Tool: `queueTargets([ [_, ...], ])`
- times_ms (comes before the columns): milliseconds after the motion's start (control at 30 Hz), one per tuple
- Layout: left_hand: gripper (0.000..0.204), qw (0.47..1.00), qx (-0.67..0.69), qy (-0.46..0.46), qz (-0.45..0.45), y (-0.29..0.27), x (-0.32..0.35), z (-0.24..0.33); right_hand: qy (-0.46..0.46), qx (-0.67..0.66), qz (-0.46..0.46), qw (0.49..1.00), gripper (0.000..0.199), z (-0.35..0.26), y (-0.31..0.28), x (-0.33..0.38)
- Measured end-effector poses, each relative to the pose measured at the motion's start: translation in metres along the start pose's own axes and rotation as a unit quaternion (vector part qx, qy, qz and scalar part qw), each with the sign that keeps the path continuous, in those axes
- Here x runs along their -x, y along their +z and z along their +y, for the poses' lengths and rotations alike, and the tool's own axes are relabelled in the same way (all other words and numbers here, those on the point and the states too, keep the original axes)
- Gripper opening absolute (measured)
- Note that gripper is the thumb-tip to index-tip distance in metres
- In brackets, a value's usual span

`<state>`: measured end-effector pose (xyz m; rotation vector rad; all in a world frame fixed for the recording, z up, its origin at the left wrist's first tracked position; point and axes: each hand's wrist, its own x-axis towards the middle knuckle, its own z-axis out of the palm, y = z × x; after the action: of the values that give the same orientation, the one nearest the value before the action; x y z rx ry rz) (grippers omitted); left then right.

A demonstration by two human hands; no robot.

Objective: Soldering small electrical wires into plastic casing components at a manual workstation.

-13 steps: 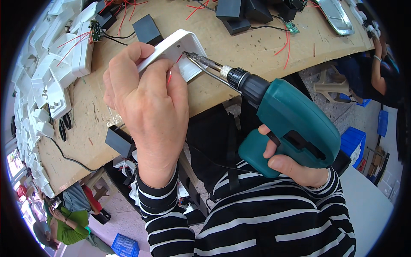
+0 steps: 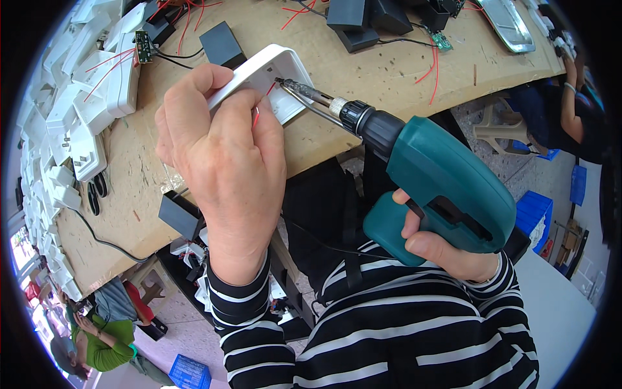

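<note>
My left hand (image 2: 223, 142) is closed on a white plastic casing (image 2: 295, 61), tilted with its hollow side toward the right. A red wire (image 2: 256, 117) runs between the fingers of that hand and into the casing. In my right hand (image 2: 440, 249) is a green soldering gun (image 2: 447, 181), gripped by its handle with a finger by the trigger. Its dark tip and the thin metal tube beneath reach inside the casing, at the end of the red wire. Whether the tip touches the metal there is too small to tell.
White casings (image 2: 84, 110) are heaped along the table's left side. Black boxes (image 2: 350, 26), a green circuit board (image 2: 442, 41) with red wires and a metal tray (image 2: 508, 26) lie at the back. A black bin (image 2: 178, 272) stands below the table edge. Other people are nearby.
The soldering gun's body has shifted very slightly, while its tip stays at the same spot in the casing. My left hand and the casing look unmoved.
</note>
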<state>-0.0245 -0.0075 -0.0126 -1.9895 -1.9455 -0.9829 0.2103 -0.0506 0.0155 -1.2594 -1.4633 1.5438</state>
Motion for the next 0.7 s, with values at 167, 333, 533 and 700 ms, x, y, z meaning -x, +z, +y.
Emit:
queueTargets([
  [167,0.009,1.000,0.004,-0.003,0.001,0.0002,0.0000,0.0007,0.009,0.013,-0.009,1.000,0.043,-0.0029,-0.0032,-0.0009],
  [333,0.010,1.000,0.013,0.006,0.023,0.0050,0.0017,-0.0028,-0.015,0.011,-0.016,1.000,0.042,-0.0004,-0.0026,-0.0011],
  [533,0.010,0.999,0.021,0.007,0.027,0.0052,0.0019,-0.0030,-0.056,0.064,-0.031,0.996,0.044,0.0047,-0.0059,-0.0015],
  [700,0.009,1.000,0.020,0.005,0.021,0.0056,0.0021,-0.0031,-0.057,0.075,-0.026,0.995,0.045,0.0019,-0.0045,-0.0023],
])
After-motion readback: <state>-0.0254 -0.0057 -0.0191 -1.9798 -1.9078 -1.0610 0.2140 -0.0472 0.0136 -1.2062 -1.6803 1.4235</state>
